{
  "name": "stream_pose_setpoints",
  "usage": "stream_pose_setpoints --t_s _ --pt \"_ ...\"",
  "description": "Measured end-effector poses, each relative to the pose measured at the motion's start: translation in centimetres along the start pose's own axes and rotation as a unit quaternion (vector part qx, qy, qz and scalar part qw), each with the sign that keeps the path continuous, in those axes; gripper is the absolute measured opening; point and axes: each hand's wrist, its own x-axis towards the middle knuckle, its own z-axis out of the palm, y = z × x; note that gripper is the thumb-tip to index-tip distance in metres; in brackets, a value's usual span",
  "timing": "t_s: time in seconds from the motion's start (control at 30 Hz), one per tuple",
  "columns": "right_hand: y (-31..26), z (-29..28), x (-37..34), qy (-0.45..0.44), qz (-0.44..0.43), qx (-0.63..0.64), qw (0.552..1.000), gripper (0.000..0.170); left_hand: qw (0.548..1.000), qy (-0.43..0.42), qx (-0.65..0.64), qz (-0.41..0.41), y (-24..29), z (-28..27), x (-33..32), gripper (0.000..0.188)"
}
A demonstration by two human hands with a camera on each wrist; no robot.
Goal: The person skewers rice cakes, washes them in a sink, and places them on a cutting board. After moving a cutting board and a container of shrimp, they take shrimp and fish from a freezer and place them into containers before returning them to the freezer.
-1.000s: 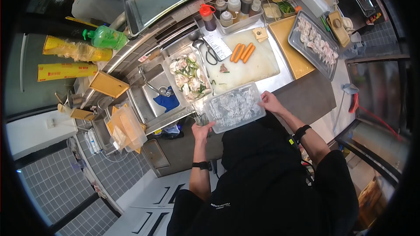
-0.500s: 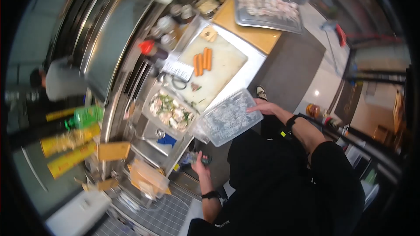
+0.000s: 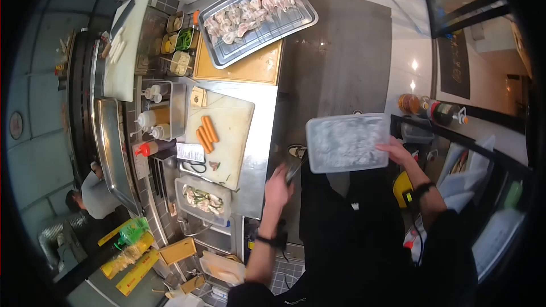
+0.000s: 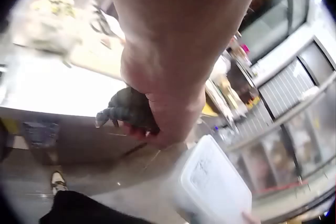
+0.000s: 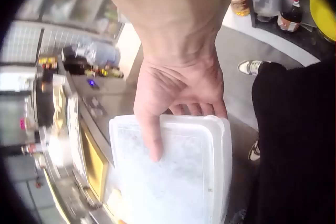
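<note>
My right hand [image 3: 396, 150] grips a translucent lidded plastic container [image 3: 348, 143] by one short edge. In the right wrist view the thumb presses on the lid [image 5: 178, 182] and the other fingers curl beneath. White, frosty-looking patches show through the container in the head view. My left hand [image 3: 277, 186] is apart from the container, with its fingers curled round a small dark, ridged thing [image 4: 126, 107]; I cannot tell its kind. Both hands are in front of my body, over the floor, to the right of the steel counter [image 3: 259, 148].
On the counter lie a cutting board [image 3: 236, 131] with sausages [image 3: 207, 135], scissors [image 3: 196, 167], and a tub of meat and greens [image 3: 202, 200]. Farther off sits a metal tray [image 3: 222, 59] of raw meat pieces. Bottles [image 3: 446, 113] stand at the right. Another person [image 3: 96, 193] is beyond the counter.
My body and view have turned right, away from the counter. The container has moved with my right hand from beside the cutting board out over the floor. The left hand has left the container's side.
</note>
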Motion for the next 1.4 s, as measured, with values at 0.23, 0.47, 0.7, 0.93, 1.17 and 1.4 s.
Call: stream_pose_setpoints --t_s 0.23,0.47,0.7,0.93,1.17,1.4 --pt "1.4 -16.5 -1.2 0.187 -0.095 0.024 0.977 0.065 0.896 -0.097 0.429 -0.061 2.0 9.0 27.5 0.023" --pt "2.4 -23.7 1.8 0.28 -0.15 0.061 0.946 0.064 0.837 -0.118 0.512 -0.154 0.2 9.8 33.5 0.014" --pt "4.3 -20.0 9.1 0.296 -0.131 0.171 0.931 0.069 0.841 -0.104 0.492 -0.199 1.7 10.2 33.2 0.018" --pt "4.1 -17.2 11.5 0.27 -0.088 0.209 0.936 0.058 0.891 -0.12 0.432 -0.073 8.2 12.8 28.0 0.039" --pt "-0.9 -15.4 17.5 0.197 -0.047 0.004 0.979 0.068 0.97 -0.049 -0.061 -0.23 20.5 10.5 16.3 0.052" --pt "0.3 -9.0 31.3 0.014 -0.025 -0.226 0.974 0.065 0.9 -0.119 -0.046 -0.417 9.4 14.5 3.6 0.056"
